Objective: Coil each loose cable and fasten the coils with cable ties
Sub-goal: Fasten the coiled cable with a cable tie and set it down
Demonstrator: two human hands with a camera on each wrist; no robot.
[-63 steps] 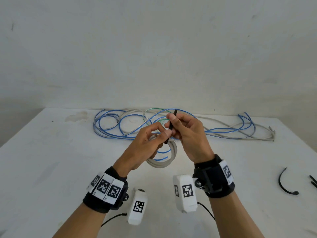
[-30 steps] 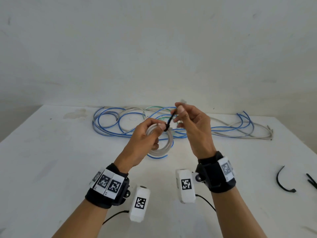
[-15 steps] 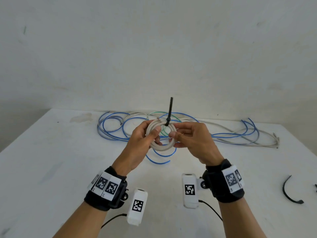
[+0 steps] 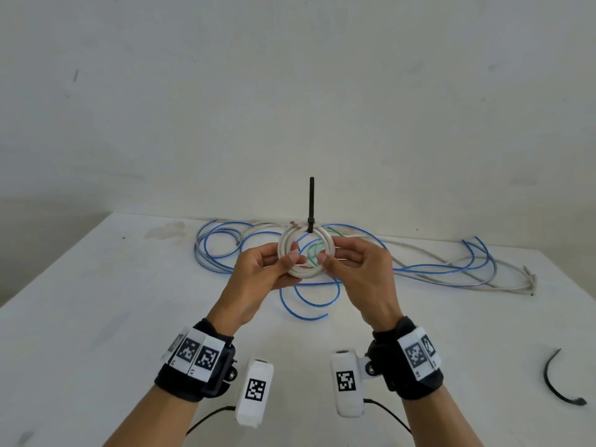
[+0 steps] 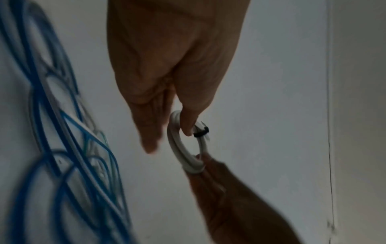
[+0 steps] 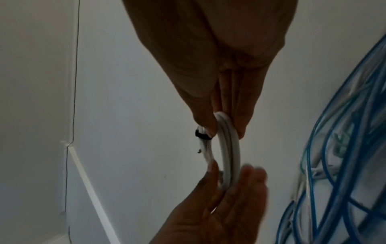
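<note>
We are pinching white coil (image 4: 292,253) with left hand (image 4: 264,272) and right hand (image 4: 358,269); light, springy, so holding rim beside black tie (image 4: 311,204).

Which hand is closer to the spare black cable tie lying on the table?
Right. The right hand pinches the white coil at centre, on the same side as the spare cable tie; the left hand holds the coil's far side, farther away.
</note>
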